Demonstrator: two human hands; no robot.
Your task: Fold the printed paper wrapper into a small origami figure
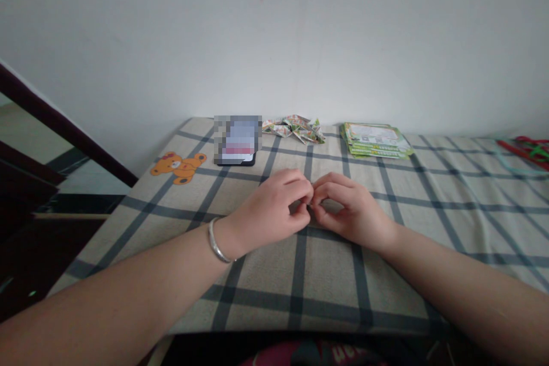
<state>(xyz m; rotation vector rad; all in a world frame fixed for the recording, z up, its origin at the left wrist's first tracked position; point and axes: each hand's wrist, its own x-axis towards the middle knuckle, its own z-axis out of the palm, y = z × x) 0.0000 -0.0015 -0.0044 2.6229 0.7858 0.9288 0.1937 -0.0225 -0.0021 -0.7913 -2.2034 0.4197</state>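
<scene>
My left hand (274, 206) and my right hand (347, 209) meet fingertip to fingertip over the middle of the checked cloth (300, 274). Both hands are curled in a pinch around something small that their fingers hide. A silver bangle (217, 243) circles my left wrist. Behind the hands, near the wall, lies a heap of small folded paper pieces (295, 128). To its right rests a stack of green printed sheets (375, 140).
A phone (237, 142) lies at the back left, next to a bear print (178, 167) on the cloth. Red and green items (529, 151) sit at the far right edge. The surface drops off on the left beside a dark rail (64, 126).
</scene>
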